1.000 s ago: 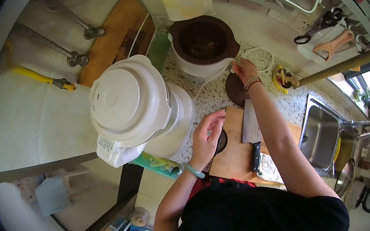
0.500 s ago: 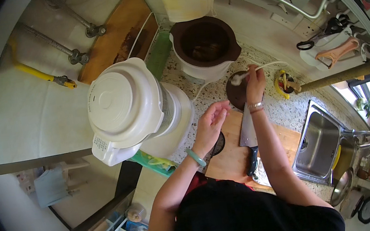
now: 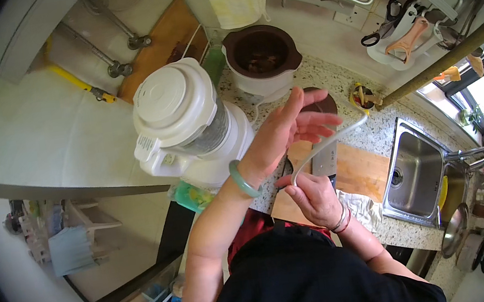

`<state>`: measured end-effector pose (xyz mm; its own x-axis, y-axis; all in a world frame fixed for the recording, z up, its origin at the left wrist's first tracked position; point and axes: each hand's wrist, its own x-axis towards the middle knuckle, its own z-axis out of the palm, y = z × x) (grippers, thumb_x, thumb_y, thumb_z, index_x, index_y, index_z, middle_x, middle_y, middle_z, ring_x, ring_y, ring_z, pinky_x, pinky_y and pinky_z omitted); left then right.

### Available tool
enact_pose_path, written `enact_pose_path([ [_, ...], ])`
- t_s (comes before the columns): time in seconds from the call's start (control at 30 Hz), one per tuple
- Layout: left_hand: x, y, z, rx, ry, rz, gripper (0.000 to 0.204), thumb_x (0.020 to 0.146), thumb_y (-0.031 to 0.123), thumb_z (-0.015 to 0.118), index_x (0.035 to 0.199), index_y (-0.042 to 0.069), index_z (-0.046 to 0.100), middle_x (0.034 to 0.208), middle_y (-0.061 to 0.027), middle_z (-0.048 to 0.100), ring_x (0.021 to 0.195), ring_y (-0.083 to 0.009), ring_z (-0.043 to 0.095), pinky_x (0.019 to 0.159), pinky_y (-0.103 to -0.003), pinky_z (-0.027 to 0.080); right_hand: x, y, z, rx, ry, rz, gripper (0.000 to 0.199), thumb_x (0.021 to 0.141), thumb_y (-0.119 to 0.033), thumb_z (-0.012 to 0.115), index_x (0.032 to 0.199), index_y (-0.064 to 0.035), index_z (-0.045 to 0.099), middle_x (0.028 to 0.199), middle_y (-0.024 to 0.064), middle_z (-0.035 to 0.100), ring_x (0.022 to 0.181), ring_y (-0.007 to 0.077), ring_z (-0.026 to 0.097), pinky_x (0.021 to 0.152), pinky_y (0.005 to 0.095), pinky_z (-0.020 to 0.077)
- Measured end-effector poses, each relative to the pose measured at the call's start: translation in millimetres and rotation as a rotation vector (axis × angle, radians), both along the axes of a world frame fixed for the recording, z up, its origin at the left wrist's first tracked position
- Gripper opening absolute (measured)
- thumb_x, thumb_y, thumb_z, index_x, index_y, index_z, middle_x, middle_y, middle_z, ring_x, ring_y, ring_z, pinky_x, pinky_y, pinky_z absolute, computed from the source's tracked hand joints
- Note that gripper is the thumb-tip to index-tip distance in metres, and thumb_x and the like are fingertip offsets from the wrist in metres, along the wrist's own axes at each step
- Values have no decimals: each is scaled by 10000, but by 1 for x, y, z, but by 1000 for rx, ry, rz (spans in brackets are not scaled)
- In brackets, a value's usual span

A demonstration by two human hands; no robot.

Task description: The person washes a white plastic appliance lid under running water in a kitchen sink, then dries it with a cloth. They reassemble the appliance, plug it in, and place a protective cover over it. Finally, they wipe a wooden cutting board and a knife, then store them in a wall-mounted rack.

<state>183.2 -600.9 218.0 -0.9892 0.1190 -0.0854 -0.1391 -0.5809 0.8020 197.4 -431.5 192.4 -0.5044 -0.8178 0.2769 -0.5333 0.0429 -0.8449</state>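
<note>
My left hand (image 3: 274, 137), with a green bangle at its wrist, is raised with its fingers apart and nothing in them. It hovers in front of a dark brown lid (image 3: 326, 103). Closer to my body, my right hand (image 3: 317, 201) pinches a white power cord (image 3: 335, 137), which loops up and away toward the right. Whatever is at the cord's gripped end is hidden in my fingers. Under the cord lie a wide-bladed knife (image 3: 325, 163) and a wooden cutting board (image 3: 363, 168). Farther off stands a white electric stew pot (image 3: 263, 81) with a brown inner pot, uncovered, with some food inside.
To the left is a white blender (image 3: 179, 116), and in front of it a green tray (image 3: 190, 197). A steel sink (image 3: 416, 174) is at the right, with a white cloth (image 3: 363, 211) between it and me. A small yellow container (image 3: 362, 97) stands near the wall.
My right hand has drawn the cord back from beside the brown lid toward my body. My left hand has risen closer to the camera, its fingers spreading.
</note>
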Motion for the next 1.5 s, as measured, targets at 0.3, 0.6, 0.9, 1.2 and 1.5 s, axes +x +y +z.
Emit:
enact_pose_path([
  [0.3, 51, -42, 112, -188, 260, 178, 471, 990, 118, 509, 1445, 72, 394, 1388, -174, 517, 1089, -281, 643, 876, -321, 514, 35, -35, 57, -100, 310, 119, 175, 963, -221, 564, 963, -48, 595, 693, 111, 559, 543, 319, 574, 482, 410, 462],
  [0.6, 72, -122, 143, -1057, 415, 551, 213, 930, 262, 640, 1067, 100, 664, 983, -5, 696, 812, -86, 643, 645, -243, 496, 72, -112, 136, -298, 484, -59, 216, 936, -200, 586, 1086, -46, 562, 726, 131, 602, 564, 347, 600, 476, 431, 470],
  [0.9, 36, -207, 126, -828, 339, 179, 496, 1000, 416, 520, 1359, 76, 492, 1375, -98, 506, 1214, -230, 569, 1005, -335, 471, 100, -165, 114, -107, 413, -302, 413, 930, -115, 563, 1296, 27, 434, 854, 232, 638, 659, 408, 625, 541, 459, 501],
  [1.2, 69, -293, 34, -908, 405, 614, 295, 1039, 234, 470, 1164, -8, 582, 1187, -115, 636, 1093, -207, 640, 943, -307, 508, 151, -200, 79, 144, 603, -192, 529, 857, -58, 514, 1345, 101, 389, 764, 125, 579, 505, 237, 624, 436, 341, 512],
  [1.5, 195, -292, -113, -1259, 311, 918, 192, 957, 50, 531, 1115, -13, 620, 1202, -143, 619, 1074, -268, 636, 938, -348, 494, 166, -179, -27, 333, 464, -39, 354, 819, -92, 569, 1173, -108, 577, 827, 60, 589, 761, 239, 636, 676, 363, 520],
])
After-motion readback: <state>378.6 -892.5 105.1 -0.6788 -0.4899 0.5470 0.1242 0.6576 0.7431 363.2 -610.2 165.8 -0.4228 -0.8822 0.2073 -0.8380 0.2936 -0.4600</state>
